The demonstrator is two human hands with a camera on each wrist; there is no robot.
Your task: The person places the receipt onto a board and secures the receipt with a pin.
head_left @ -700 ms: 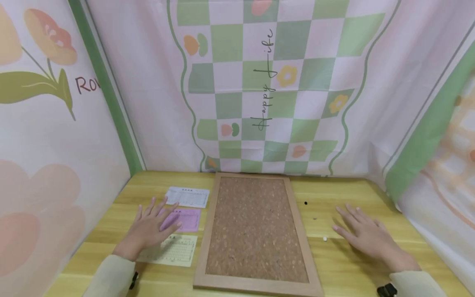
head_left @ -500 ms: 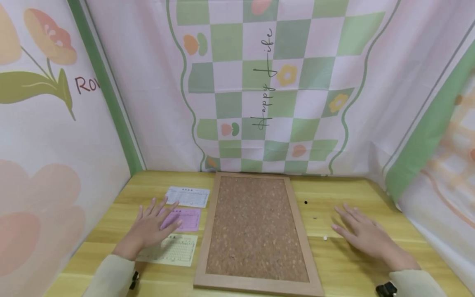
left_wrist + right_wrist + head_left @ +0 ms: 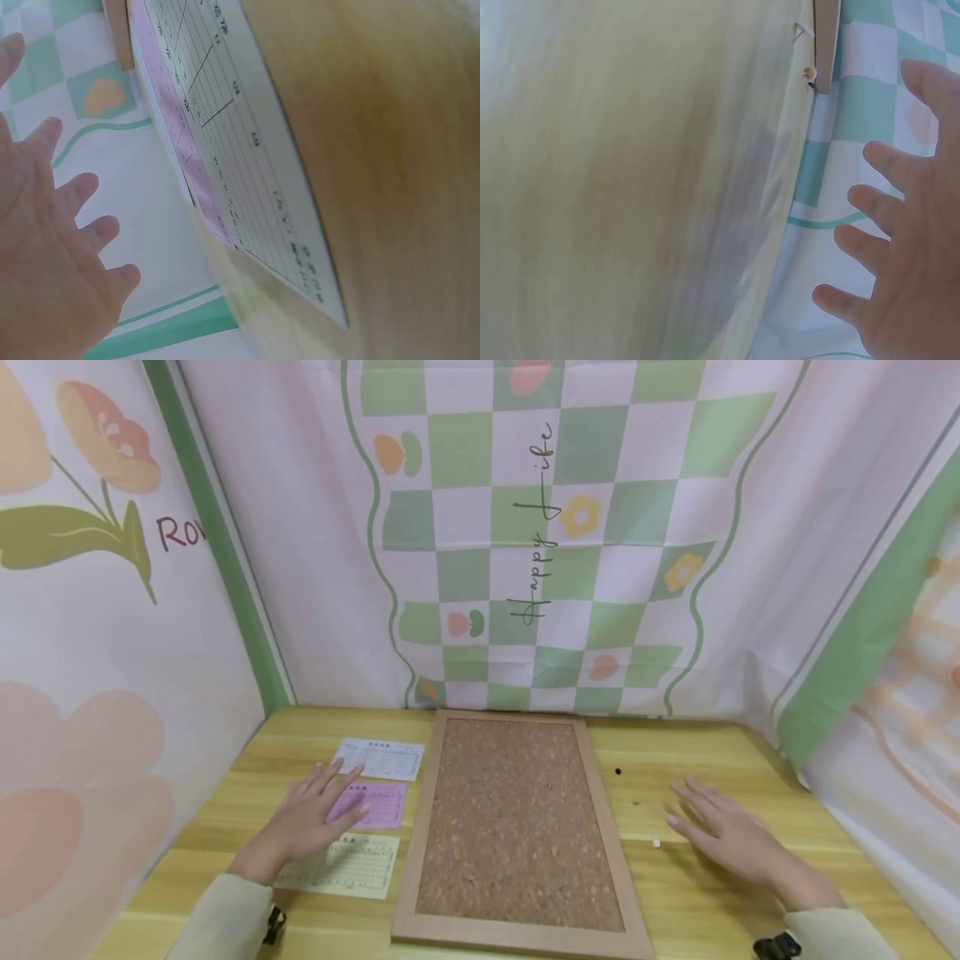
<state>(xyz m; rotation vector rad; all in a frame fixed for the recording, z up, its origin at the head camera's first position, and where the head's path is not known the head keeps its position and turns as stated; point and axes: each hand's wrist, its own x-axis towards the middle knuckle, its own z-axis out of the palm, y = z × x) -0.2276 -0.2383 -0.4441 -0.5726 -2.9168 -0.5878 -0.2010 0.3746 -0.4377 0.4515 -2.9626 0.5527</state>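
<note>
My left hand (image 3: 300,827) hovers with fingers spread over three printed paper slips at the left. The slips are a white one (image 3: 390,760) at the back, a purple one (image 3: 382,806) in the middle and a pale yellow one (image 3: 360,868) nearest me, partly behind the hand. On the right, my right hand (image 3: 731,839) is held above the table, fingers extended and holding nothing. Just left of it lie small pushpin-like pieces: a black one (image 3: 618,771), a brownish one (image 3: 808,73) and a white one (image 3: 656,843). Between the hands lies a wood-framed cork board (image 3: 517,827).
The wooden table (image 3: 697,910) meets a checked curtain (image 3: 525,527) at the back, right behind the board's far edge. Printed cloth (image 3: 90,643) closes off the left side, and more cloth (image 3: 900,760) hangs at the right.
My right hand has shifted slightly left, towards the small pieces. The left hand's fingers have drawn a little closer together. Slips and board stay where they were.
</note>
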